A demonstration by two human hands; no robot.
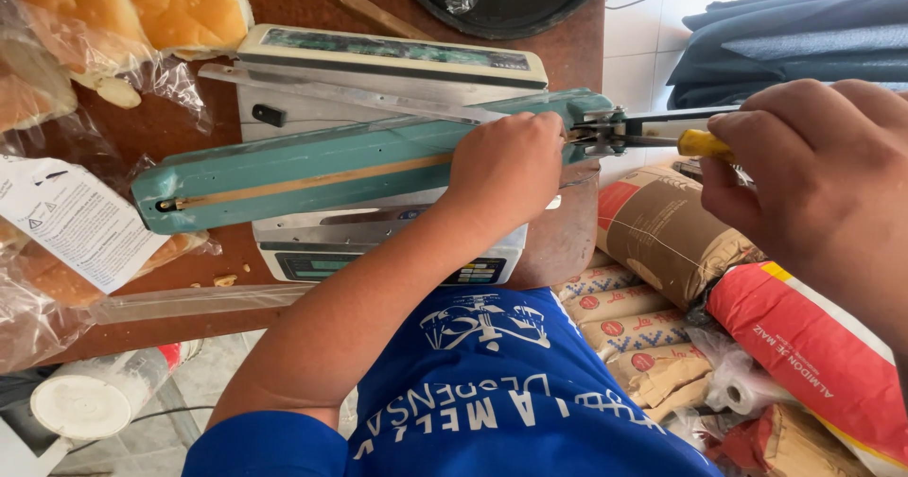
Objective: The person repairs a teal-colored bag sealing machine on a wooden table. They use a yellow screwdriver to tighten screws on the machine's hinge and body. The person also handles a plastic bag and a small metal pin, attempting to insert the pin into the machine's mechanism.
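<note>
Teal heat-sealer arm point(312, 170) is seen across the centre of the frame, lying over a digital scale point(378, 250) on a brown table point(170, 127). Left hand point(506, 170) is closed into a fist on the arm close to its hinge point(601, 129). Right hand point(818, 170), at the right edge, is curled around a yellow-handled tool point(705, 143) whose tip is set at the hinge. Bagged bread rolls point(132, 4) are noted at upper left; paper sacks point(653, 231) at lower right, beside the table.
</note>
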